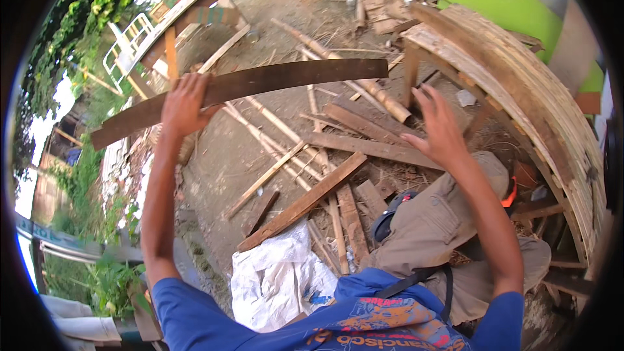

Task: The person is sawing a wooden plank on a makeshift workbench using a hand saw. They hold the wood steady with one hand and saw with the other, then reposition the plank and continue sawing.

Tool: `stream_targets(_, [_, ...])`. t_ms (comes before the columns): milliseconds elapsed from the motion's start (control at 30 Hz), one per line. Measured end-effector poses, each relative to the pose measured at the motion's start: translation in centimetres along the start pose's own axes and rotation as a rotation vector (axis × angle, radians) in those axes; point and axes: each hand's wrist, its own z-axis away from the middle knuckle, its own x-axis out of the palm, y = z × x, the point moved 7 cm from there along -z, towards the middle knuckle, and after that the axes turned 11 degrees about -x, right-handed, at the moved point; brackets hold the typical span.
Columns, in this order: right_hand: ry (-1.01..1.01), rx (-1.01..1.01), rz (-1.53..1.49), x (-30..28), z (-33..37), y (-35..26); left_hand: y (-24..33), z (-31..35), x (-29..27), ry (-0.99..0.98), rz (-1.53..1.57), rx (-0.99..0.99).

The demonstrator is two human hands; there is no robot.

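A long dark-brown wooden plank [279, 80] is raised in front of me, slanting up toward the right. My left hand [184, 105] is closed around it left of its middle, the fingers over the upper edge and the thumb on the near side. The plank's right end sticks out past the loose wood on the ground. My right hand [439, 129] is lifted off to the right, fingers spread and holding nothing. It is apart from the plank and above my bent knee. Several rough boards, among them a reddish-brown beam [305, 200], lie on the ground below.
To the right stands a wooden workbench [513, 84] with long planks on top. Bamboo poles [325, 49] and sticks criss-cross the dirt. A white sack [279, 273] lies close to me. A slanted wooden table [179, 16] stands far left; a green panel [494, 6] leans far right.
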Motion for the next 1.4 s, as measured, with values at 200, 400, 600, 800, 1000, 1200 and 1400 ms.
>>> stream_targets(200, [0.156,-0.128,0.257,-4.7,-3.7,1.2,1.1,-3.4,-10.4,0.284,0.107,0.222])
stream_targets(400, [0.166,0.171,0.043,-11.3,3.5,5.4,7.0,-11.1,-16.6,0.675,0.168,0.324])
stream_targets(600, [0.367,0.554,0.095,-14.7,11.8,6.8,19.4,-20.1,-10.5,0.591,1.347,-0.333])
stream_targets(800, [0.375,0.871,0.16,-14.2,19.3,5.0,47.5,-19.8,-12.4,-0.584,2.787,-0.301])
stream_targets(1000, [0.448,1.01,0.096,-16.3,26.0,5.1,54.8,-20.9,-19.4,-0.184,2.575,-0.153])
stream_targets(1200, [0.581,0.75,0.177,-25.3,24.1,5.7,52.7,-26.3,-32.9,-0.04,2.256,0.414])
stream_targets(1400, [0.714,0.492,0.636,-36.5,23.2,3.1,51.2,-30.2,-39.0,0.321,1.675,0.533])
